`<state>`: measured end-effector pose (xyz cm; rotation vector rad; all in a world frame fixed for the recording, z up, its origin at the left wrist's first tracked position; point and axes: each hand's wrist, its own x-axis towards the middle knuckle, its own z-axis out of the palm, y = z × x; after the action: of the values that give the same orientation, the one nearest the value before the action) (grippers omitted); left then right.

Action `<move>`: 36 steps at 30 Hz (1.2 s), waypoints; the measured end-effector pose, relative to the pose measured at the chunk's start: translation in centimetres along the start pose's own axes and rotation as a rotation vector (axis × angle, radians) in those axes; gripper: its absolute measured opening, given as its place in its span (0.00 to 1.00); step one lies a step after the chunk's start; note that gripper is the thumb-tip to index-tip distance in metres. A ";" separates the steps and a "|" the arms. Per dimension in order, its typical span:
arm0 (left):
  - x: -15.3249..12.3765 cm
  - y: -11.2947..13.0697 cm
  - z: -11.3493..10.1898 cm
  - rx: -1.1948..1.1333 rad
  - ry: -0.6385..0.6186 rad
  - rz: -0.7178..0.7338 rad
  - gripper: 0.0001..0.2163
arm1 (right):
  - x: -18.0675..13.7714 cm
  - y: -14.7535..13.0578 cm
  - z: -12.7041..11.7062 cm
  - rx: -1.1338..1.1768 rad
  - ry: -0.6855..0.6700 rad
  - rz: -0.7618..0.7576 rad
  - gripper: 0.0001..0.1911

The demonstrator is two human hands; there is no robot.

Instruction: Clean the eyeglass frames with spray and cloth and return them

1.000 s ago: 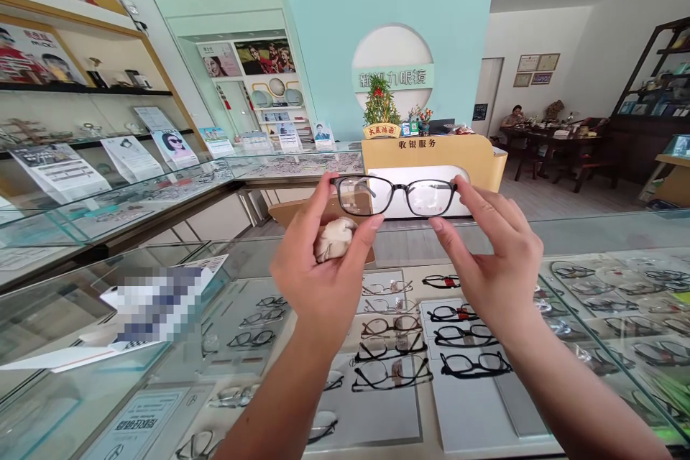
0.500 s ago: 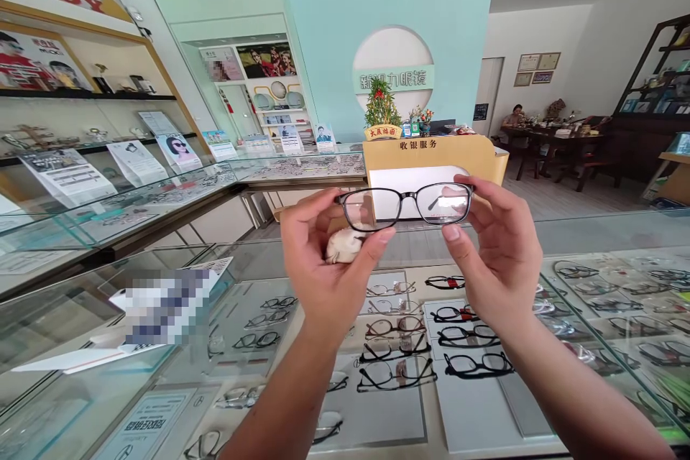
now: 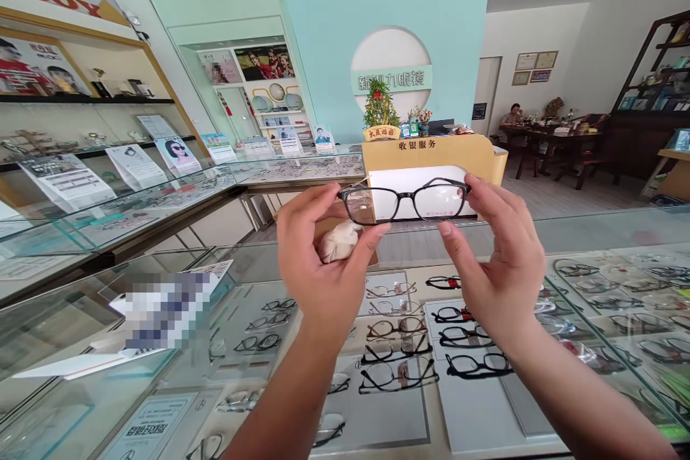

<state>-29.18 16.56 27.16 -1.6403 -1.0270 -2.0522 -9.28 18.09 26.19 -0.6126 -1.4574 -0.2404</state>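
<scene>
A pair of black-framed glasses [image 3: 410, 201] is held up at chest height in front of me, lenses facing me. My left hand [image 3: 318, 266] pinches the left lens rim between thumb and forefinger, and a crumpled white cloth [image 3: 337, 241] is tucked in its palm. My right hand [image 3: 496, 259] pinches the right end of the frame with thumb and fingers. Both hands hover above a glass display counter [image 3: 566, 230] filled with rows of spectacle frames [image 3: 399, 359].
Another glass counter [image 3: 162, 194] with leaflets runs along the left, with wall shelves behind it. A yellow cashier desk [image 3: 431, 154] with a small plant stands straight ahead. A person sits at a dark table [image 3: 555, 136] at the back right. A blurred card [image 3: 162, 302] lies on the counter.
The glasses dropped a little then rose slightly and tilted. My right hand's fingers closed onto the frame's right end. The cloth stayed in my left palm.
</scene>
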 end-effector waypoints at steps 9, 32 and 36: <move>-0.3 0.1 -0.1 0.173 0.014 0.018 0.27 | 0.0 0.0 -0.2 -0.145 0.021 -0.056 0.30; -1.5 0.1 0.4 0.201 0.089 0.042 0.30 | 0.1 -0.4 -0.3 -0.040 -0.056 0.054 0.27; -1.7 -0.3 0.4 0.209 0.076 0.047 0.30 | 0.1 -0.4 -0.1 -0.063 -0.059 0.054 0.28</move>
<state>-28.56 16.76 25.55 -1.4570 -1.1232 -1.8908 -9.41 17.77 26.33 -0.7139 -1.4926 -0.2280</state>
